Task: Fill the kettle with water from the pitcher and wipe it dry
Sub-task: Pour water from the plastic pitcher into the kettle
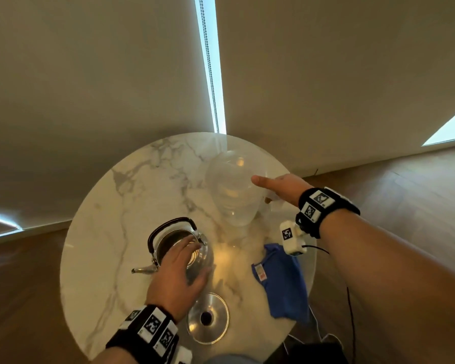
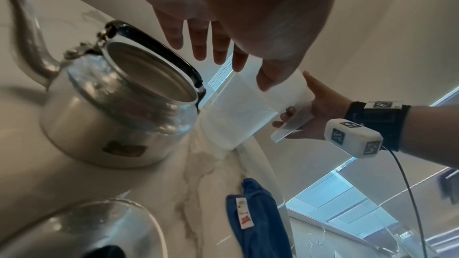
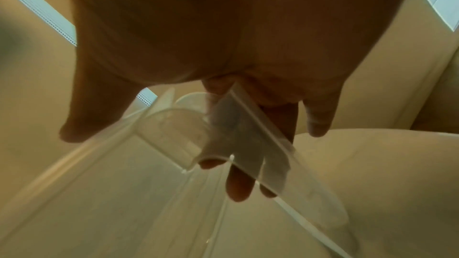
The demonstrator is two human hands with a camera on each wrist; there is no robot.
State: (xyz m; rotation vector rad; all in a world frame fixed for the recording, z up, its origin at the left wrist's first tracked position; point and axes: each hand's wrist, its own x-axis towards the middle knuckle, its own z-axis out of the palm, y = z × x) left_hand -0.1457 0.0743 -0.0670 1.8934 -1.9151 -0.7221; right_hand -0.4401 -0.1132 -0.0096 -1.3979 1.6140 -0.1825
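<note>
My right hand (image 1: 281, 186) has its fingers threaded through the clear handle (image 3: 248, 144) of the pitcher (image 1: 231, 190), curled round it, thumb pointing out along the rim. The pitcher stands on the counter (image 1: 132, 195), behind and to the right of the kettle (image 1: 179, 248). My left hand (image 1: 180, 269) hovers spread and relaxed over the open kettle; whether it touches the rim I cannot tell. The lid (image 1: 208, 317) lies upside down just in front of the kettle, the blue cloth (image 1: 281, 279) to its right.

The pitcher is thin clear plastic holding some water, so I judge it light in the wall but bottom-heavy, and likely to slosh if I tip fast. The handle is the sound place to hold; the smooth wall would be slippery, more so if wet. The kettle is stiff polished metal, probably light while empty, so it may skid when water lands. I'd steady its body, clear of the mouth, or take the black bail handle (image 1: 168, 224).
</note>
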